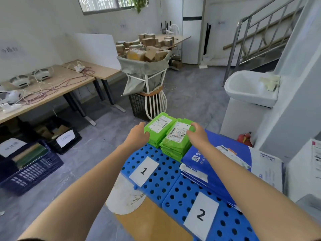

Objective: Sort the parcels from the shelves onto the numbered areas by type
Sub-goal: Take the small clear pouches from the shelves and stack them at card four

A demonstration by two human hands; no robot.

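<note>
Two stacks of green parcels lie side by side at the far end of the blue perforated board marked 1. My left hand holds the left edge of the left green stack. My right hand rests on top of the right green stack, fingers curled over its white label. A pile of blue parcels lies on the board marked 2. White envelopes lie further right.
A white frame with a grey sack full of brown cardboard parcels stands ahead over a black basket. Desks with cables are at the left, dark crates on the floor, a white sink and stairs at the right.
</note>
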